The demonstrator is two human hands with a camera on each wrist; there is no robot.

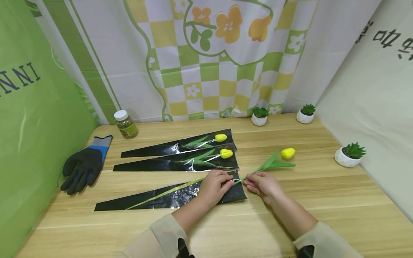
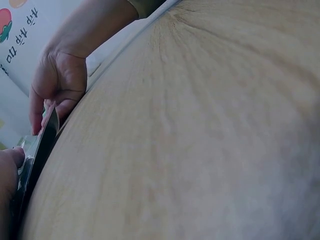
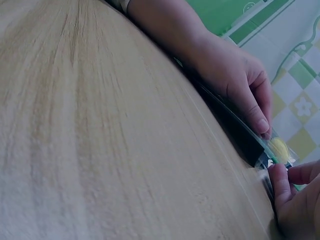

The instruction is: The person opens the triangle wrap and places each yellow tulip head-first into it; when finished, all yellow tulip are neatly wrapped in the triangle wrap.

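A yellow artificial tulip (image 1: 269, 163) has its stem end at the mouth of a black flower sleeve with a clear front (image 1: 185, 195). My right hand (image 1: 264, 185) pinches the green stem just outside that mouth. At the sleeve's wide end, my left hand (image 1: 215, 186) pinches the clear film at the edge between thumb and fingers. Both hands meet at the sleeve's opening in the right wrist view, the left (image 3: 240, 82) on the far side. Further back lie two similar sleeves, an upper one (image 1: 151, 151) and a lower one (image 1: 145, 166), each with a yellow tulip inside.
A black and blue work glove (image 1: 84, 165) lies at the left edge of the table. Behind it stands a jar with a white lid (image 1: 126, 125). Small potted plants stand at the back (image 1: 259, 116), back right (image 1: 305, 114) and right edge (image 1: 350, 154).
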